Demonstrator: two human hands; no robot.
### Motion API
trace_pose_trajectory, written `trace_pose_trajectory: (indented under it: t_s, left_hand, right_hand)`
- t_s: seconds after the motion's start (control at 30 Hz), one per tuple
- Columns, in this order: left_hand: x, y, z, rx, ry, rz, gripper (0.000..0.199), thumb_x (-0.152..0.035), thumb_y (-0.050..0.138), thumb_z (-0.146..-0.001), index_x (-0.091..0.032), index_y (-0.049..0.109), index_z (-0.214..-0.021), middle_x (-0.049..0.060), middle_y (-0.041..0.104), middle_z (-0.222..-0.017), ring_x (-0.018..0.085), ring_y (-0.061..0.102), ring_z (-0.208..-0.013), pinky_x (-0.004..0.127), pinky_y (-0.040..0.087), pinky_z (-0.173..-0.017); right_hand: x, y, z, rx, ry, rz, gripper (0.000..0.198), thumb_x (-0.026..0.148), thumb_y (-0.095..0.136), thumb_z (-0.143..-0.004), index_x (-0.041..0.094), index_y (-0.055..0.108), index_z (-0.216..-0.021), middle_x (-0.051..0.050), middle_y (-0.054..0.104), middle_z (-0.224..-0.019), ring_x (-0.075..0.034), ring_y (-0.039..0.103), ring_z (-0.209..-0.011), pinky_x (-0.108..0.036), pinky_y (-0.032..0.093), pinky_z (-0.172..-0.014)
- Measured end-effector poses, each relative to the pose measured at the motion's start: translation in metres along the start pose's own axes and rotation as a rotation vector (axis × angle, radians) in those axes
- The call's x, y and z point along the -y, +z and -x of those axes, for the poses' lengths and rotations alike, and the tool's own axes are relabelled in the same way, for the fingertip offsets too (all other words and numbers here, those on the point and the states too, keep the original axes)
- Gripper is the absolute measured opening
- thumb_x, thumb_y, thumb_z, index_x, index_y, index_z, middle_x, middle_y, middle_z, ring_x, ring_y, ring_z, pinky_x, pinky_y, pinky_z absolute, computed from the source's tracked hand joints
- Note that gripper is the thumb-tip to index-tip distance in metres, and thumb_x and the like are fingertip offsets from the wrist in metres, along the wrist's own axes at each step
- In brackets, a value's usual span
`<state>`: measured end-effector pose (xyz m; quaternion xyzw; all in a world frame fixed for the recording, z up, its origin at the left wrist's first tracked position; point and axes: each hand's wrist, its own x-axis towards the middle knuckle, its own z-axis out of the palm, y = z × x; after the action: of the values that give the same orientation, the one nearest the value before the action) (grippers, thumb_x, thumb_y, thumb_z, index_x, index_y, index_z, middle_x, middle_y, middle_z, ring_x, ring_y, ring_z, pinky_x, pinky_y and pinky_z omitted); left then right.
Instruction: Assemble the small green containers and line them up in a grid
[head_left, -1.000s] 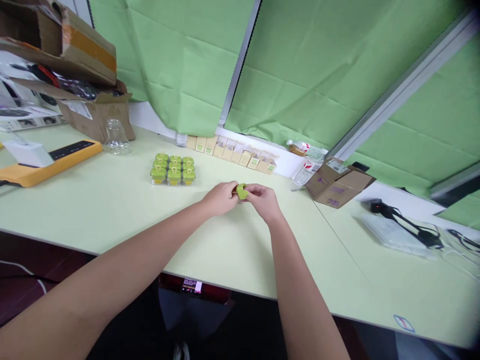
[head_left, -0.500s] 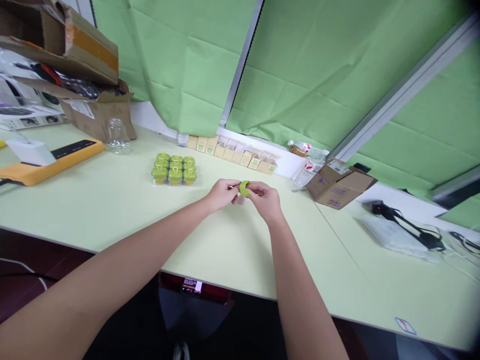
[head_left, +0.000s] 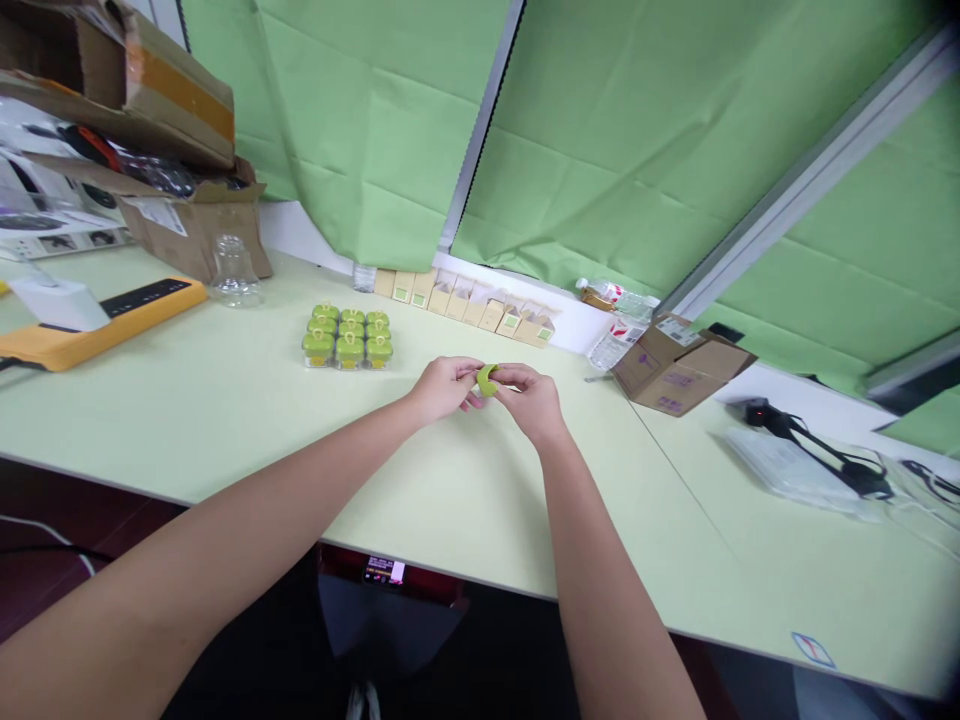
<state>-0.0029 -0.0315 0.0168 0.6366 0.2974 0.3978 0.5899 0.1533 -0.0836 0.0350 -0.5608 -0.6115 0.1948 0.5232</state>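
The small curved green piece (head_left: 486, 381) looks to be smooth plastic, the square green-lidded clear containers (head_left: 349, 346) glossy plastic, the long pale-green table (head_left: 457, 490) smooth with a soft sheen, the angular brown box (head_left: 660, 378) matt cardboard, and the broad green curtains (head_left: 615, 150) creased, matt cloth.

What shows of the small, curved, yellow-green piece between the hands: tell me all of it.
The small, curved, yellow-green piece looks like smooth plastic, bent like a band, its rounded side facing left. The right hand pinches it from the right; fingers of the left hand meet its left side. It sits over the pale tabletop; fingers hide part.
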Motion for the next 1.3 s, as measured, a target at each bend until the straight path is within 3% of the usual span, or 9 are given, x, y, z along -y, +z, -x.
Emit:
trace_pose_trajectory:
  t_s: [0.33, 0.53, 0.67, 1.0, 1.17, 1.3]
  left_hand:
    - [-0.010, 0.001, 0.001, -0.062, 0.118, -0.008, 0.022, -0.030, 0.061, -0.086, -0.015, 0.066, -0.102, 0.008, 0.068, -0.103, 0.009, 0.063, -0.062, 0.019, 0.048, -0.045]
    - [-0.011, -0.003, 0.000, -0.052, 0.159, 0.082, 0.018, -0.027, 0.068, -0.081, -0.011, 0.068, -0.089, 0.003, 0.066, -0.078, 0.006, 0.052, -0.051, 0.023, 0.049, -0.052]
    - [-0.012, -0.004, 0.001, -0.052, 0.139, 0.135, 0.016, -0.025, 0.069, -0.078, -0.011, 0.069, -0.086, 0.002, 0.064, -0.072, 0.007, 0.053, -0.052, 0.025, 0.049, -0.056]
    - [-0.014, -0.009, 0.000, -0.081, 0.133, 0.149, 0.020, -0.028, 0.072, -0.073, -0.011, 0.072, -0.084, 0.002, 0.066, -0.069, 0.008, 0.053, -0.051, 0.026, 0.047, -0.056]
    - [-0.015, -0.011, -0.001, -0.082, 0.116, 0.146, 0.019, -0.027, 0.072, -0.074, -0.011, 0.072, -0.084, 0.003, 0.066, -0.067, 0.009, 0.055, -0.053, 0.027, 0.048, -0.057]
    - [-0.014, -0.010, -0.002, -0.072, 0.109, 0.133, 0.017, -0.024, 0.069, -0.076, -0.010, 0.073, -0.084, 0.006, 0.069, -0.077, 0.009, 0.057, -0.055, 0.027, 0.049, -0.059]
  right_hand:
    - [0.004, -0.001, -0.002, -0.123, -0.016, -0.064, 0.025, 0.038, 0.079, -0.066, 0.020, 0.076, -0.083, -0.008, 0.070, -0.107, -0.023, 0.066, -0.100, -0.038, 0.054, -0.092]
    - [0.001, -0.001, -0.003, -0.086, 0.068, -0.260, 0.029, 0.038, 0.082, -0.063, 0.020, 0.076, -0.084, -0.006, 0.071, -0.108, -0.024, 0.066, -0.101, -0.038, 0.053, -0.092]
    - [0.004, 0.000, -0.001, -0.067, 0.093, -0.321, 0.029, 0.035, 0.083, -0.062, 0.019, 0.077, -0.084, -0.007, 0.072, -0.107, -0.024, 0.066, -0.101, -0.038, 0.053, -0.092]
    - [0.004, 0.003, -0.001, -0.020, 0.018, -0.200, 0.027, 0.038, 0.083, -0.063, 0.019, 0.076, -0.081, -0.007, 0.070, -0.106, -0.023, 0.065, -0.099, -0.037, 0.052, -0.091]
    - [0.003, 0.007, -0.001, -0.086, -0.072, -0.120, 0.023, 0.039, 0.079, -0.068, 0.020, 0.076, -0.081, -0.006, 0.069, -0.104, -0.022, 0.066, -0.095, -0.035, 0.055, -0.085]
    - [0.004, 0.008, -0.001, -0.101, -0.103, -0.088, 0.023, 0.038, 0.078, -0.070, 0.020, 0.076, -0.083, -0.007, 0.070, -0.101, -0.021, 0.067, -0.091, -0.034, 0.057, -0.081]
